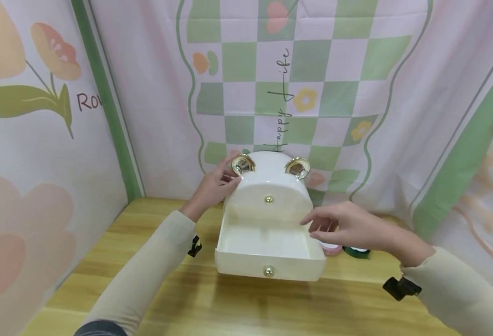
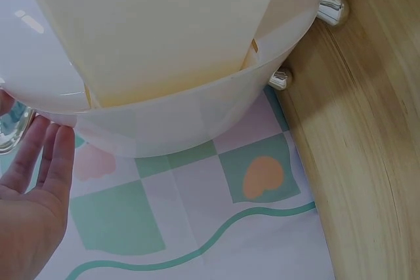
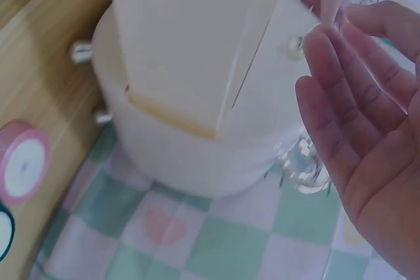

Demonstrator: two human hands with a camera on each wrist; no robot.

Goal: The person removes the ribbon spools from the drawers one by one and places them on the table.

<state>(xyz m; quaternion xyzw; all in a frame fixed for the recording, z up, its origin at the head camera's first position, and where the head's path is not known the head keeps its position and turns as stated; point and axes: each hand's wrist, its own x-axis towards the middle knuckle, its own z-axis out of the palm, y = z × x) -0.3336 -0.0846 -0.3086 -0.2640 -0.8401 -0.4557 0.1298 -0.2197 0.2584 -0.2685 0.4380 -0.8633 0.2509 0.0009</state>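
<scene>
A glossy white rounded storage box (image 1: 267, 170) stands on the table, with two gold ears on top and a gold knob (image 1: 269, 199) on its upper front. Its lower drawer (image 1: 242, 265) is pulled out, and no contents show inside. My left hand (image 1: 218, 183) rests against the box's upper left side by the gold ear (image 1: 243, 164). Fairly straight fingers touch the shell in the left wrist view. Above the drawer's right side hovers my right hand (image 1: 347, 226), fingers loosely bent and holding nothing, apart from the box in the right wrist view.
A pink ribbon roll (image 3: 24, 163) and a dark green one (image 1: 357, 252) lie on the wooden table (image 1: 179, 298) to the right of the box. Behind the box hangs a checkered curtain (image 1: 238, 60). Small metallic feet (image 2: 333, 10) support the box.
</scene>
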